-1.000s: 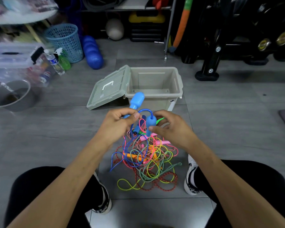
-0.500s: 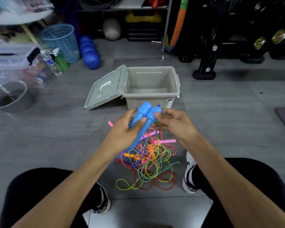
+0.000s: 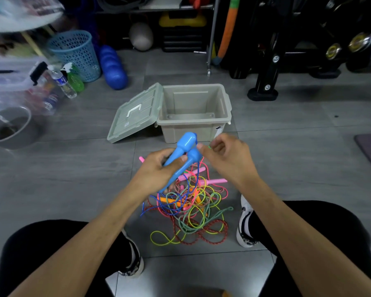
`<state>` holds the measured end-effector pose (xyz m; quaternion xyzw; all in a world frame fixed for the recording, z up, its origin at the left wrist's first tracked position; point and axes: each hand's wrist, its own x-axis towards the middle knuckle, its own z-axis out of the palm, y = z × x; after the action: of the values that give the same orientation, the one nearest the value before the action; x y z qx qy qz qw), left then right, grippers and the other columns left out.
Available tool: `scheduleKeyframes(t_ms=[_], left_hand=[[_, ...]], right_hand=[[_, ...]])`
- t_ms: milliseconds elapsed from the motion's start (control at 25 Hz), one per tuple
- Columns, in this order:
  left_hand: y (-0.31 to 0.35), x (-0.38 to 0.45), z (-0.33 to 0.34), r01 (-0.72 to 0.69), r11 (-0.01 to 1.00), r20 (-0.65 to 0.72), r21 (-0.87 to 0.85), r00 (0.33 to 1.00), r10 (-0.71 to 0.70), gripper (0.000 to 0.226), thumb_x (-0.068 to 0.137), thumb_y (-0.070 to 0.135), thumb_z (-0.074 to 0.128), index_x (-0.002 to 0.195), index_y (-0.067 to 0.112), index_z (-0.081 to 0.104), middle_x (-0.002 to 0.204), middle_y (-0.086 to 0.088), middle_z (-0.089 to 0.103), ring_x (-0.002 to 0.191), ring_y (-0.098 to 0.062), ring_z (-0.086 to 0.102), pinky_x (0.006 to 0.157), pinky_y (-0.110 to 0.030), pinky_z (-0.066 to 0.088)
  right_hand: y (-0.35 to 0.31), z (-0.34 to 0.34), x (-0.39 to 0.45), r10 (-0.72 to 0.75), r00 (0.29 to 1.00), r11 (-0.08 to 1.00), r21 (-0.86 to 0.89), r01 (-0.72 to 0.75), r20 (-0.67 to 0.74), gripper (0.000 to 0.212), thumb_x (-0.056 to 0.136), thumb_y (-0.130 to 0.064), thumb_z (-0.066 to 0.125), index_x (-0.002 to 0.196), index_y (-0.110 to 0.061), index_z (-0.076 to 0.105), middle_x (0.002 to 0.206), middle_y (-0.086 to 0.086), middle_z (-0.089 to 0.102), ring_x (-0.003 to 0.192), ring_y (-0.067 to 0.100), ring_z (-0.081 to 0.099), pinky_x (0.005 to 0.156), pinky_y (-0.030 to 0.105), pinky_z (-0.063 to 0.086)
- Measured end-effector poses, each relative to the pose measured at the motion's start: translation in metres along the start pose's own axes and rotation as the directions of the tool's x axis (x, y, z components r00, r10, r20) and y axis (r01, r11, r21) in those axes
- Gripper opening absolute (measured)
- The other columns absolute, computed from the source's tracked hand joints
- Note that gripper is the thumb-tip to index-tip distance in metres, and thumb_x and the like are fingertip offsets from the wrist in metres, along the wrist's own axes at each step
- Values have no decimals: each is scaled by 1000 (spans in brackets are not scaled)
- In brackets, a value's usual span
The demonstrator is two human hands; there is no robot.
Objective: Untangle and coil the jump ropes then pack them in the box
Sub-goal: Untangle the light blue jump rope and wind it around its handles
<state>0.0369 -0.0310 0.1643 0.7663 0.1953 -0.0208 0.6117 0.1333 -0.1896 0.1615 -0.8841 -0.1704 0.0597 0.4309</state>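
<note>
Grey tiled floor [image 3: 73, 179], cluttered gym storeroom behind.

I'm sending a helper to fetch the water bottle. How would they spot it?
Look left of the open grey plastic storage box, toward the light-blue perforated waste basket. In front of the basket stand two bottles. The clear plastic water bottle leans beside a green spray bottle; it is the see-through one with a blue-and-white label.

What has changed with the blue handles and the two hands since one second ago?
The left hand now grips both blue handles together; before, each hand held one. The right hand has let go and hovers beside them. The rope pile and open box stayed.
</note>
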Motion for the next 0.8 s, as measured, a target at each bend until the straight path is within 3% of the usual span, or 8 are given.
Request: scheduleKeyframes(t_ms=[80,160,280,400,520,640,720,800], left_hand=[[2,-3,0,23,999,92,30,995,-26,13,94,29,59,95,17,64,53,3,58,37,-17,48,37,-20,37],[4,-7,0,22,998,174,55,984,-31,18,94,30,59,92,14,64,51,4,59,38,-17,48,37,-20,38],[6,-11,-4,20,999,219,47,975,-30,23,91,30,61,97,8,65,50,4,56,37,-14,47,38,-20,38],[3,-10,-4,-46,983,192,176,981,12,27,88,34,66,102,11,62,54,5,59,41,-15,52,41,-22,41],[-7,-9,1,-138,728,78,671,990,116,57,77,62,65,117,24,51,70,6,60,65,-16,59,55,-29,43],[-8,-11,7,-89,482,-40,872,967,251,59,80,65,57,121,24,47,84,1,61,85,-26,61,62,-30,36],[-8,-10,9,-118,544,-24,831,969,247,54,79,62,62,111,19,53,84,-2,65,81,-26,62,61,-31,38],[-8,-8,8,-112,801,27,588,993,118,45,76,55,71,87,13,56,68,-6,61,58,-19,58,53,-30,41]], right_hand=[[-1,2,0,-204,978,978,45,205,-32,26,89,-39,61,101,-17,60,99,-7,56,90,2,53,73,2,37],[-2,7,-1,-287,955,949,155,273,77,23,97,-32,50,99,-12,60,89,-6,55,82,1,51,67,3,36],[-5,13,-7,-168,963,964,241,115,211,38,98,-40,45,81,-6,53,61,-3,44,53,6,39,50,16,34],[-4,22,-7,-93,982,982,176,64,161,42,96,-41,48,77,-4,54,56,-4,42,49,6,37,47,16,32],[-6,27,-3,-1,993,992,129,-14,115,39,95,-40,46,82,-6,59,63,0,54,55,10,46,52,20,39],[-5,27,-1,66,989,984,157,-87,131,37,95,-38,44,90,-7,64,77,9,63,66,18,54,61,31,45],[-4,28,0,87,986,977,180,-112,141,37,95,-38,45,91,-6,64,78,10,63,68,19,55,63,33,46],[-4,28,1,115,978,963,222,-153,175,39,94,-42,47,85,-7,63,69,1,59,63,13,51,62,31,43]])
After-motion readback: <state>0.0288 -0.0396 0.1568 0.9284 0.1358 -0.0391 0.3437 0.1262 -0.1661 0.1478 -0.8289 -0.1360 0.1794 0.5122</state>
